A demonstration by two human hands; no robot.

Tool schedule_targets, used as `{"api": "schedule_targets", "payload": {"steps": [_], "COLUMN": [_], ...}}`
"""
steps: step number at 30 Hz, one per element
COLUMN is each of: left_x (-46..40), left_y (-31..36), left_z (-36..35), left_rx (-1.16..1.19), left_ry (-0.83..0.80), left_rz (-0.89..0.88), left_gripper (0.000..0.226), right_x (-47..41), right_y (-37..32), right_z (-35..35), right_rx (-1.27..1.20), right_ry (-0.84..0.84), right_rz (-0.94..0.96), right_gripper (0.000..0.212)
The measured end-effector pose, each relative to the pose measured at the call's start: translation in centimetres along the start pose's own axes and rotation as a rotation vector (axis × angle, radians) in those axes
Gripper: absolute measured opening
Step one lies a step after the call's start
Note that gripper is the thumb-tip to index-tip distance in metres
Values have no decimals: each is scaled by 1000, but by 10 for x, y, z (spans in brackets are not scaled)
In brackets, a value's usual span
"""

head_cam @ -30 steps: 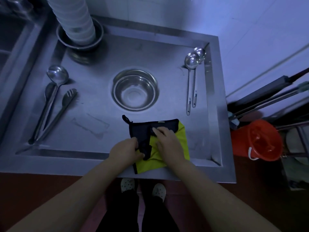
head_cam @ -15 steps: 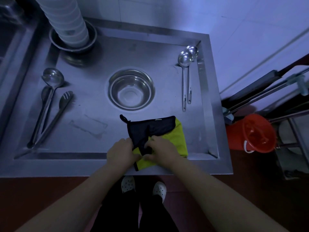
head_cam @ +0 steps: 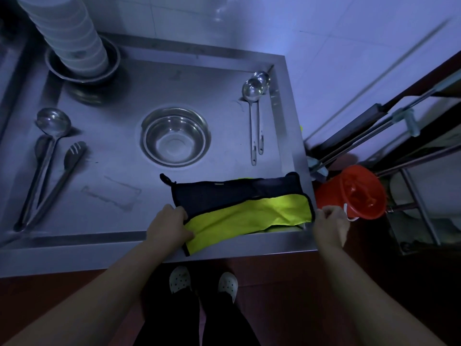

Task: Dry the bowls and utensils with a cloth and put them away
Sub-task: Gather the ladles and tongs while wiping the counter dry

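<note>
Cloth (head_cam: 239, 208) is stretched flat across the near edge of the steel tray table (head_cam: 74, 248), black side up, yellow showing. Left hand (head_cam: 169, 224) pinches its left corner; right hand (head_cam: 330, 224) has curled fingers at the right edge, looks like gripping the corner but contact is hard to see. Nothing looks dried or stowed yet: steel bowl (head_cam: 174, 137) in the middle, ladles (head_cam: 254, 111) right, spoons and slotted server (head_cam: 47, 156) left, stacked bowls (head_cam: 72, 38) at back. Judgement: task barely started
</note>
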State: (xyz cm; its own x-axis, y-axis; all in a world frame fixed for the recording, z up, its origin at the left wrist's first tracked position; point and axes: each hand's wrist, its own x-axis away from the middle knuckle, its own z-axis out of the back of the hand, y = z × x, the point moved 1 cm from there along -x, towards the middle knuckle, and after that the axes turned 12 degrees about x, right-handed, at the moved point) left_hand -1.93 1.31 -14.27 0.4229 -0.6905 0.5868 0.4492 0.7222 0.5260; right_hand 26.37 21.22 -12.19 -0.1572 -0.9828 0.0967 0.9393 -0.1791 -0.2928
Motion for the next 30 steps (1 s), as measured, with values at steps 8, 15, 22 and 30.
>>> {"api": "schedule_targets", "payload": {"steps": [8, 15, 22, 30], "left_x": [-13, -25, -53, -31], "left_y": [5, 21, 27, 43], "left_z": [-1, 27, 37, -24], "left_rx": [127, 375, 106, -248], "left_ry": [45, 80, 354, -10], "left_rz": [-9, -23, 0, -483], "left_gripper": [21, 7, 38, 32], "right_x": [-24, -40, -58, -18], "right_y": [-35, -48, -69, -32], "right_z": [-19, 2, -13, -23], "right_rx": [399, 261, 228, 485], "right_ry": [-112, -10, -88, -211], "right_rz": [448, 458, 317, 167], "right_gripper": [31, 7, 36, 43]}}
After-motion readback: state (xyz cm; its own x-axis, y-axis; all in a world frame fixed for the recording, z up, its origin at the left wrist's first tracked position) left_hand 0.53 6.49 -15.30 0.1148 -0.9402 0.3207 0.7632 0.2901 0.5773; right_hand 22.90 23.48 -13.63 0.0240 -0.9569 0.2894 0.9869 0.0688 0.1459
